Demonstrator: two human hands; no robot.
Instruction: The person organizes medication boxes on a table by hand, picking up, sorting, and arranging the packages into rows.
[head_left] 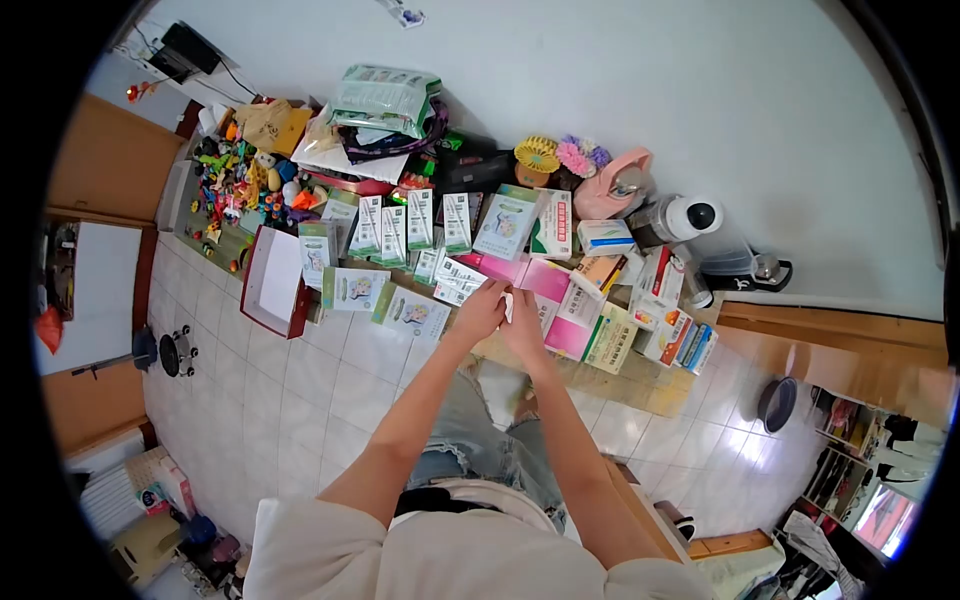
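Note:
Both of my hands meet over the table's near edge, in front of the many medicine boxes. My left hand [483,311] is closed, its fingers at a white box with dark print [457,282]. Close beside it, my right hand [521,322] has its fingers pressed around a small white item [509,306], too small to name. Pink and white boxes [545,280] lie just beyond and to the right of my hands. To the left, green and white boxes [411,313] lie flat, and several slim white boxes [393,235] stand behind them.
An open red-rimmed box [275,281] sits at the table's left, before a heap of small toys [240,190]. Behind the boxes are a green and white package [385,98], a pink bag [612,185] and a white-lidded bottle [690,216]. More boxes [665,335] lie at the right end.

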